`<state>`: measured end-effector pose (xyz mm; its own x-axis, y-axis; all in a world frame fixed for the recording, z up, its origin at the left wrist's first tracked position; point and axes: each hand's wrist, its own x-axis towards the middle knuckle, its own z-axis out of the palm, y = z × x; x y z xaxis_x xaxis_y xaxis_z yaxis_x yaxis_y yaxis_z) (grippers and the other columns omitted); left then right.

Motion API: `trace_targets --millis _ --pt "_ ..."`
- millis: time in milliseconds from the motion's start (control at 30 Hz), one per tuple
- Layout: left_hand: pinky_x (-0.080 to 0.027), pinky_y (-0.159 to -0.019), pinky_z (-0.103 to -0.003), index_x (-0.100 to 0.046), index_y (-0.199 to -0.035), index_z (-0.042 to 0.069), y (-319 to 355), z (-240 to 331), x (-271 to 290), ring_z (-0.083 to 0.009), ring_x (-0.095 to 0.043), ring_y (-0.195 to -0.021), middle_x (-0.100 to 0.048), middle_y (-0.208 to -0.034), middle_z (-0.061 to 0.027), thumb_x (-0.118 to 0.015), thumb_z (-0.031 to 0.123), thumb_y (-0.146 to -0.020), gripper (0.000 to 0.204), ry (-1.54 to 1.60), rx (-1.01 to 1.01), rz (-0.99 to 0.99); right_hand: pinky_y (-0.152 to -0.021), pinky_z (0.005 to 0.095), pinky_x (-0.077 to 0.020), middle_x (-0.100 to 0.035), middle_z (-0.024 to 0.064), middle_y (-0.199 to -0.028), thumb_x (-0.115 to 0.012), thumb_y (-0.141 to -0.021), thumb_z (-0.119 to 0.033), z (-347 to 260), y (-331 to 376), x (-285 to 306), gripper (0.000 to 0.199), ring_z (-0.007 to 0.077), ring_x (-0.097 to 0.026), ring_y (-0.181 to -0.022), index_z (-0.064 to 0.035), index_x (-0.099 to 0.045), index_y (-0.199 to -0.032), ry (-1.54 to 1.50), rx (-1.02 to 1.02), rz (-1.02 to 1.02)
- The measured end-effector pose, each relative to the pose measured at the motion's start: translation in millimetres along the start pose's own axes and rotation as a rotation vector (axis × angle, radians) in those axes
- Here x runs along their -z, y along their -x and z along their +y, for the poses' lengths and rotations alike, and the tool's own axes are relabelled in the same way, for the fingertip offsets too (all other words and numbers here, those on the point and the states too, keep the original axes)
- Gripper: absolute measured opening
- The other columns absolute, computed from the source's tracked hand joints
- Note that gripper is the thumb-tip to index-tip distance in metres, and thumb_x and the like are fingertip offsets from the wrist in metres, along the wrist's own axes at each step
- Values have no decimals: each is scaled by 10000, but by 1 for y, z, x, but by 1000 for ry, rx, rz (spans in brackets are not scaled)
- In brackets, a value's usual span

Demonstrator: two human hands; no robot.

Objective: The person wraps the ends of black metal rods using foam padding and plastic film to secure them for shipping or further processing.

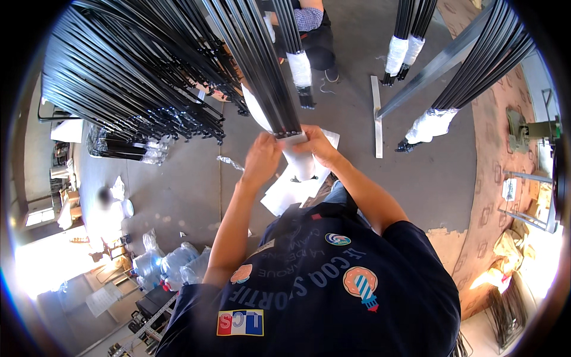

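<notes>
Centre bundle: white wrap on lower end, hands at its upper edge

Object: bundle of black tubes (257, 65), running from the upper edge down to the middle of the frame. A white wrap (301, 166) surrounds its lower end; dark tips show beneath.

Hands: right hand (321, 147) reaches in from the right, fingers bent and pressed onto the pale upper part of the wrap. Left hand (260, 157) is opposite, fingers curled in toward the same edge; blurred, so cannot tell whether they pinch it or only touch it.

Progress (judged): this bundle looks mostly covered at its end. Securing of the wrap's upper edge appears to be in hand; cannot tell whether it is fastened.

Nearby: white sheets (279, 199) lie under the bundle's end, on the grey floor (434, 184).

Further out: one bundle with a white sleeve (300, 70) at upper middle, a pair at upper right with white covers (397, 55), and a slanted one at right with a white wrapping (431, 125). These ends look done. Loose black tubes (143, 77) fill the upper left, most lower ends without white covering; if they are meant for the same treatment, much remains. A co-worker's checked sleeve (309, 19) shows at upper middle.
</notes>
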<state>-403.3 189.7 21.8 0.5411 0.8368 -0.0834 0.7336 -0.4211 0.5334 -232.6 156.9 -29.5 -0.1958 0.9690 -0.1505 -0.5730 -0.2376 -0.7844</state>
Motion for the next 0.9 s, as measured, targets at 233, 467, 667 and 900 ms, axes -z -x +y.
trace_targets --millis 233,467,667,900 --pt "-277 -957 -430 -589 -990 113 -12 8 41 -288 -370 -1138 -487 -1108 -97 -612 127 -744 248 -205 -144 208 -731 274 -461 -611 46 -850 -598 -598 63 0 1 -2 428 133 -571 -747 -5 -592 -1020 12 0 11" --pt "-203 -1029 -416 -650 -801 104 -28 -28 29 -202 -548 -917 -616 -852 -59 -576 205 -776 127 -160 -126 64 -800 273 -432 -600 50 -947 -609 -619 64 -5 1 -3 502 136 -560 -831 -12 -541 -1111 33 25 -21" --pt "-300 -953 -398 -634 -754 71 -39 -25 39 -251 -575 -729 -611 -699 -94 -548 172 -777 134 -47 -111 60 -825 270 -415 -562 67 -1034 -637 -643 8 -4 -9 3 588 151 -533 -912 0 -456 -1202 53 43 -67" --pt "-436 -632 -380 -612 -779 59 -35 -12 52 -325 -563 -676 -580 -669 -143 -569 222 -769 169 54 13 87 -811 258 -414 -572 56 -1011 -698 -678 -107 -6 -17 -4 543 136 -533 -899 -31 -494 -1176 176 -20 -103"
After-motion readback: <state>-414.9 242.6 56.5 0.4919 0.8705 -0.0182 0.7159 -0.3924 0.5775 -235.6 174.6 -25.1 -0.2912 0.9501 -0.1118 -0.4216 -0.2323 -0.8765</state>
